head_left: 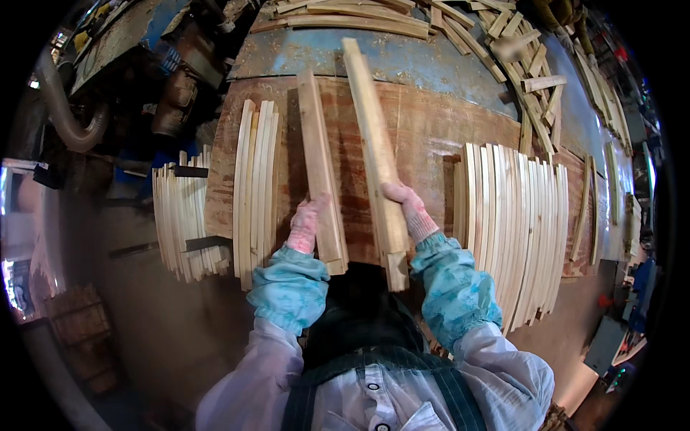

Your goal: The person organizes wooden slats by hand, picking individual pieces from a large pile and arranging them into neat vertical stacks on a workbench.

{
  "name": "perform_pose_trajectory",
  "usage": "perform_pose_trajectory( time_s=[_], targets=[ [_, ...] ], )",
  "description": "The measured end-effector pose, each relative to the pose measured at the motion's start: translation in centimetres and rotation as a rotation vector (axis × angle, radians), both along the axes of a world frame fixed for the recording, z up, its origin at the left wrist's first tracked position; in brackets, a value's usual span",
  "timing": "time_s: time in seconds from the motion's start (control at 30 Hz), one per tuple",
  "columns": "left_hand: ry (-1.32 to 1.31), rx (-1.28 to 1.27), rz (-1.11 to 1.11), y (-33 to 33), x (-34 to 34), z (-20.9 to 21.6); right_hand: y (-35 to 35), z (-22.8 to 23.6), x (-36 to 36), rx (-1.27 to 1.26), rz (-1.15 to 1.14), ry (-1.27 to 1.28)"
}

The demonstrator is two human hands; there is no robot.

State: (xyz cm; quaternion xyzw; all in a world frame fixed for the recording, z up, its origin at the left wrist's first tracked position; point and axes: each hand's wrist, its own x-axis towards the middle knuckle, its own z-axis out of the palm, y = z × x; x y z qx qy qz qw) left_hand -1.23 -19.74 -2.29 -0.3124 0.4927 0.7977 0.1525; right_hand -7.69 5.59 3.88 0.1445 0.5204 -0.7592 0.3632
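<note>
My left hand [309, 218], in a pinkish-white glove, is closed around the near part of pale wooden strips [314, 136] that seem to lie together as a pair. In the same kind of glove, my right hand [409, 205] grips another bundle of wooden strips [369, 118], its thumb lying across the top. The right bundle reaches farther from me and tilts slightly to the left at its far end. A gap separates the two bundles above the reddish-brown board [431, 129]. The fingers under the wood are hidden.
A short row of strips [256, 179] lies left of my left hand, and a wider row [507, 223] lies to the right. Beyond the board, loose strips [359, 25] and a jumbled pile [535, 86] cover the bluish tabletop. More strips [180, 215] stand stacked far left, near a hose [61, 118].
</note>
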Motion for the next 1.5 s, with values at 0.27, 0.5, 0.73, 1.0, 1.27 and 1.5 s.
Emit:
perform_pose_trajectory(
  time_s=[0.27,0.5,0.73,1.0,1.27,1.5],
  targets=[
    [0.275,1.399,-0.22,5.7,1.7,5.8,2.6,-3.8,10.7,-0.789,-0.359,-0.318],
    [0.203,-0.388,0.13,3.2,1.8,-3.6,1.9,-5.8,9.7,0.053,-0.3,-0.378],
    [-0.086,-0.821,-0.222,1.3,-0.2,-4.4,1.2,-4.6,9.0,0.413,-0.184,0.091],
    [-0.067,-0.574,-0.207,-0.2,0.1,-11.1,-2.0,-4.0,8.6,0.638,0.101,0.246],
    [0.486,-1.519,-0.411,3.0,-1.6,2.0,3.9,1.1,7.4,-0.253,-0.048,-0.136],
    [0.77,-1.496,-0.86,9.5,-6.4,7.0,6.5,1.8,9.0,-0.189,-0.092,-0.161]
  ],
)
